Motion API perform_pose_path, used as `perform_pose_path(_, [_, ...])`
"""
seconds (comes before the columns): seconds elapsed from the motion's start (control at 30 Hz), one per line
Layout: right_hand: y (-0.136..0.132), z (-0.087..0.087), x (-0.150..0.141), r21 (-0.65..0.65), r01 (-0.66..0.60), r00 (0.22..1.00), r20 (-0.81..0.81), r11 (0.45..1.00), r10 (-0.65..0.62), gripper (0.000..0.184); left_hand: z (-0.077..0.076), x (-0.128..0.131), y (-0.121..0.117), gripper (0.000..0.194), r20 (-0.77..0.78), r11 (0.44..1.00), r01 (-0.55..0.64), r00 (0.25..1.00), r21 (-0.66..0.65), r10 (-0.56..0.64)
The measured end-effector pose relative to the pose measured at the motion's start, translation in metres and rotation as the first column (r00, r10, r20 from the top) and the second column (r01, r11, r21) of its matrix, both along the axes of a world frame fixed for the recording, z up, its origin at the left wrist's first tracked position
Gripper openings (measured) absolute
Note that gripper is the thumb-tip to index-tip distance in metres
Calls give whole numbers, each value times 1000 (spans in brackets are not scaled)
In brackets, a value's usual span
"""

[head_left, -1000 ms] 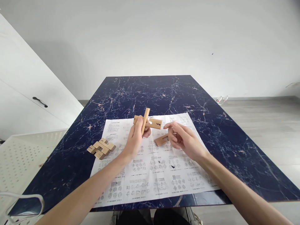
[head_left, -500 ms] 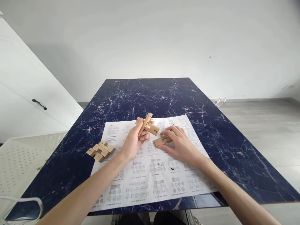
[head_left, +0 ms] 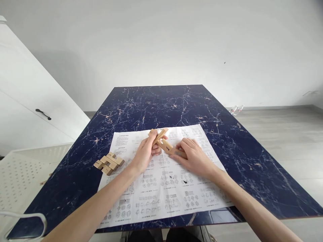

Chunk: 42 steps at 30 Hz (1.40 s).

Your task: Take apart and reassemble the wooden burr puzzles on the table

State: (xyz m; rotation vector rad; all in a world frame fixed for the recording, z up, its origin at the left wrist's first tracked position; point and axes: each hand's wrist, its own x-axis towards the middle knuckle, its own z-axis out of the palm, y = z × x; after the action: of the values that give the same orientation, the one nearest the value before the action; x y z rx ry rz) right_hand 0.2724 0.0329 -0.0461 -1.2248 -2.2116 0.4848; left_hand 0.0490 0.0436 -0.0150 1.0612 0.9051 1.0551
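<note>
My left hand is closed on two crossed wooden puzzle pieces, held just above a printed instruction sheet. One of them carries a black mark. My right hand lies low on the sheet, its fingers curled over a third wooden piece that touches the lower end of the crossed pair. A small cluster of joined wooden pieces rests on the sheet's left edge, apart from both hands.
The sheet lies on a dark blue marbled table. A white perforated bin stands at the lower left, beside a white cabinet with a black handle. Grey floor stretches to the right.
My left hand has lowered and tilted the crossed pieces toward the sheet. My right hand came down onto the loose piece and slid it against them.
</note>
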Motion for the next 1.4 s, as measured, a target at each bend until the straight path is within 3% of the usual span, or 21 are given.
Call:
perform_pose_path(0.13, [1, 8, 1, 8, 137, 985, -108, 991, -135, 42, 1, 0, -2, 56, -91, 1000, 11, 996, 15, -10])
perform_pose_path(0.23, [2, 17, 6, -190, 215, 913, -308, 958, -266, 48, 1, -1, -2, 58, -153, 1000, 5, 988, -3, -6])
perform_pose_path(0.3, [3, 21, 10, -342, 156, 836, -454, 927, -308, 50, 1, 0, -2, 61, -186, 1000, 1, 983, -11, -3])
perform_pose_path(0.4, [4, 23, 14, -456, 29, 689, -636, 889, -348, 47, 1, 0, -3, 62, -208, 1000, 8, 978, -5, -9])
perform_pose_path(0.53, [4, 22, 12, -510, -130, 526, -762, 850, -377, 43, 1, 0, -3, 62, -229, 999, 38, 973, 27, -31])
perform_pose_path(0.63, [4, 22, 10, -504, -202, 465, -804, 840, -371, 43, 1, 0, -3, 59, -262, 998, 57, 964, 34, -46])
perform_pose_path(0.97, [2, 27, 8, -427, -482, 376, -889, 765, -260, 40, -3, 2, -4, 56, -307, 996, 89, 948, 5, -83])
perform_pose_path(1.07, [1, 27, 7, -419, -534, 381, -895, 735, -233, 38, -3, 2, -4, 57, -359, 992, 121, 927, 18, -107])
perform_pose_path(1.2, [0, 24, 3, -431, -517, 421, -880, 740, -219, 36, -1, 3, -6, 55, -418, 985, 169, 898, 42, -136])
perform_pose_path(1.4, [-3, 20, -2, -461, -443, 505, -837, 769, -211, 38, 2, 6, -9, 59, -359, 974, 226, 911, 26, -202])
